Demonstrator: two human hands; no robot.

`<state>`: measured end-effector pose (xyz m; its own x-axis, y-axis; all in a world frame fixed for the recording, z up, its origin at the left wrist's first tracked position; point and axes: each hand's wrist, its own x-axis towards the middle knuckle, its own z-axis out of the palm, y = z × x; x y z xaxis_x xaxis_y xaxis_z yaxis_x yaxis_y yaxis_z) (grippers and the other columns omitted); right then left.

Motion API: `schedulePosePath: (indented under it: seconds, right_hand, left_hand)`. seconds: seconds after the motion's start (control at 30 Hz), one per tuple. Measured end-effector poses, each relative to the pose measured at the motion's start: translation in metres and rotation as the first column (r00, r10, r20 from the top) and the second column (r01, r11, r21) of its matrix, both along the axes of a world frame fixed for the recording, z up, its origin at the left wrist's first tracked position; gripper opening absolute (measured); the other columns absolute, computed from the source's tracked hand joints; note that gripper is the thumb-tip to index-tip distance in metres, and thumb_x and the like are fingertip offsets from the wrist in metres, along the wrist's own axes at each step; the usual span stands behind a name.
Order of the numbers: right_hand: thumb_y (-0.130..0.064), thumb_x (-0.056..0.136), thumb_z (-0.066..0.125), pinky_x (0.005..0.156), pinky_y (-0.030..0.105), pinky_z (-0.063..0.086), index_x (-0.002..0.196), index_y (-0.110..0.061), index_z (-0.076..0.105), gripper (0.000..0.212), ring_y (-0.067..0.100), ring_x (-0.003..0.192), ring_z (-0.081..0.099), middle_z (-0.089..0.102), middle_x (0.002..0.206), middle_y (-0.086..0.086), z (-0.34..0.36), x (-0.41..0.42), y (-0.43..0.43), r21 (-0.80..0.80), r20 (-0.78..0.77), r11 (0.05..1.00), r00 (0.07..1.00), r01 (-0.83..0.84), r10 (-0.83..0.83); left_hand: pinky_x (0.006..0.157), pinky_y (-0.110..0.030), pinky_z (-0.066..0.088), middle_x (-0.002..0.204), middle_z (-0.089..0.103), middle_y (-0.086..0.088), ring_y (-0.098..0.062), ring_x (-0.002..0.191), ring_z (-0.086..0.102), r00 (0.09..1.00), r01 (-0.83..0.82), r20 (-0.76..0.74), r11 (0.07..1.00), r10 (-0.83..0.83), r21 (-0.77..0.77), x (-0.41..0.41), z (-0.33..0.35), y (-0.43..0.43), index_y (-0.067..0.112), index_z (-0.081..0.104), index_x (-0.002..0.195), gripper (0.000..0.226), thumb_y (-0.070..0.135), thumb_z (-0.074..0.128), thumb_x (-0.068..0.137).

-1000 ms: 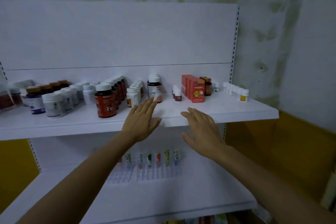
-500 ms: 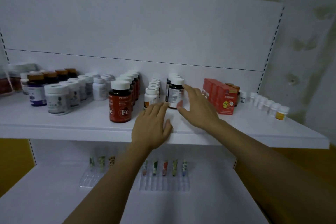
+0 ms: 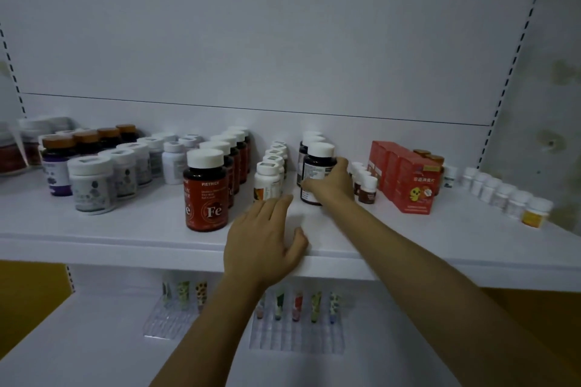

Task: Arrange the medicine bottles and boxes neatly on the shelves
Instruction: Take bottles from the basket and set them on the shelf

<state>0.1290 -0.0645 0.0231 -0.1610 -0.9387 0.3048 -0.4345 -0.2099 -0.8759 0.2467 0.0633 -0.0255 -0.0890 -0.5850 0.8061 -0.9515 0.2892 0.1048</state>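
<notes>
Rows of medicine bottles stand on the white upper shelf (image 3: 125, 229). My right hand (image 3: 333, 184) is wrapped around a dark brown bottle with a white cap (image 3: 317, 163), the front one of a short row. My left hand (image 3: 267, 239) lies flat on the shelf's front edge, fingers apart, its tips near a small white bottle (image 3: 267, 181). A large red bottle marked "Fe" (image 3: 206, 195) heads a row to the left. Red boxes (image 3: 408, 181) stand to the right, with tiny brown bottles (image 3: 364, 185) between them and my right hand.
White and purple-labelled bottles (image 3: 91, 185) fill the shelf's left part. A line of small white bottles (image 3: 509, 198) runs along the right end. On the lower shelf (image 3: 94, 349), clear racks hold coloured tubes (image 3: 295, 305). A stained wall stands at the right.
My right hand moved forward and closed around the dark brown bottle. My left hand settled flat on the shelf edge. The view came closer to the shelf.
</notes>
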Motion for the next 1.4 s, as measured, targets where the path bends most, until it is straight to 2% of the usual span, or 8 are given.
schedulePosePath:
  seconds: [0.07, 0.17, 0.3, 0.6, 0.87, 0.97, 1.13, 1.4]
  right_hand:
    - [-0.012, 0.067, 0.080, 0.087, 0.036, 0.052, 0.128, -0.013, 0.042, 0.072, 0.022, 0.103, 0.063, 0.063, 0.115, 0.003, -0.003, -0.012, 0.019, 0.011, 0.217, 0.992, 0.968, -0.130, 0.124]
    - [0.002, 0.069, 0.076, 0.084, 0.041, 0.056, 0.129, -0.009, 0.048, 0.067, 0.026, 0.102, 0.065, 0.066, 0.115, 0.011, -0.008, -0.039, 0.054, -0.032, 0.486, 0.857, 0.741, -0.515, 0.464]
    - [0.009, 0.066, 0.069, 0.084, 0.035, 0.055, 0.122, -0.010, 0.054, 0.061, 0.027, 0.105, 0.064, 0.067, 0.113, 0.013, -0.007, -0.055, 0.075, -0.148, 0.547, 0.654, 0.489, -0.742, 0.679]
    - [-0.009, 0.063, 0.075, 0.086, 0.036, 0.054, 0.118, -0.018, 0.056, 0.059, 0.024, 0.111, 0.062, 0.065, 0.117, 0.009, -0.006, -0.049, 0.076, -0.104, 0.460, 0.700, 0.589, -0.707, 0.664]
    - [-0.031, 0.044, 0.093, 0.079, 0.035, 0.056, 0.118, -0.013, 0.060, 0.082, 0.023, 0.099, 0.065, 0.067, 0.110, 0.010, -0.007, -0.054, 0.071, -0.142, 0.537, 0.578, 0.427, -0.804, 0.727]
    - [-0.036, 0.044, 0.093, 0.080, 0.035, 0.056, 0.116, -0.018, 0.061, 0.081, 0.022, 0.102, 0.065, 0.068, 0.110, 0.006, -0.007, -0.053, 0.071, -0.145, 0.506, 0.584, 0.447, -0.799, 0.737]
    - [-0.051, 0.044, 0.091, 0.090, 0.045, 0.050, 0.119, -0.018, 0.058, 0.088, 0.027, 0.101, 0.065, 0.068, 0.112, 0.009, -0.009, -0.050, 0.070, -0.110, 0.451, 0.634, 0.530, -0.766, 0.718]
    - [-0.042, 0.053, 0.089, 0.080, 0.037, 0.055, 0.128, -0.006, 0.052, 0.091, 0.029, 0.105, 0.064, 0.065, 0.117, 0.015, -0.009, -0.054, 0.070, -0.158, 0.494, 0.594, 0.458, -0.789, 0.739]
  left_hand:
    - [0.067, -0.028, 0.049, 0.111, 0.067, 0.001, -0.016, 0.093, 0.065, 0.996, 0.011, -0.085, 0.999, -0.008, 0.036, 0.000, 0.003, 0.003, 0.016, 0.056, 0.127, 0.063, 0.058, 0.041, 0.082]
    - [0.071, -0.022, 0.046, 0.121, 0.062, 0.011, -0.005, 0.101, 0.061, 0.949, 0.056, -0.312, 0.997, -0.034, 0.060, -0.003, 0.010, 0.010, 0.027, 0.043, 0.139, 0.085, 0.081, 0.038, 0.073]
    - [0.066, -0.019, 0.041, 0.118, 0.064, 0.013, -0.006, 0.101, 0.061, 0.974, 0.053, -0.222, 0.997, -0.037, 0.064, -0.005, 0.011, 0.012, 0.035, 0.039, 0.138, 0.088, 0.087, 0.038, 0.068]
    - [0.054, -0.010, 0.032, 0.098, 0.059, 0.010, -0.006, 0.080, 0.056, 0.974, 0.018, -0.227, 1.000, -0.018, 0.001, -0.003, 0.009, 0.009, 0.025, 0.051, 0.110, 0.067, 0.077, 0.055, 0.068]
    - [0.070, -0.025, 0.052, 0.111, 0.067, -0.003, -0.016, 0.090, 0.065, 0.981, 0.016, -0.194, 0.998, -0.026, -0.058, -0.004, 0.006, 0.009, 0.013, 0.044, 0.138, 0.100, 0.086, 0.040, 0.069]
    - [0.059, -0.022, 0.049, 0.096, 0.070, 0.000, -0.013, 0.074, 0.065, 0.981, 0.018, -0.193, 0.998, -0.028, -0.056, -0.005, 0.006, 0.010, 0.017, 0.050, 0.130, 0.086, 0.081, 0.043, 0.073]
    - [0.053, -0.023, 0.049, 0.110, 0.056, -0.002, -0.015, 0.078, 0.060, 0.977, 0.032, -0.204, 0.989, -0.060, -0.141, -0.005, 0.003, 0.009, 0.018, 0.040, 0.132, 0.073, 0.054, 0.063, 0.074]
    - [0.060, -0.015, 0.044, 0.104, 0.068, 0.002, -0.010, 0.077, 0.065, 0.982, 0.040, -0.182, 0.994, -0.059, -0.106, -0.005, 0.004, 0.011, 0.016, 0.030, 0.146, 0.089, 0.069, 0.053, 0.077]
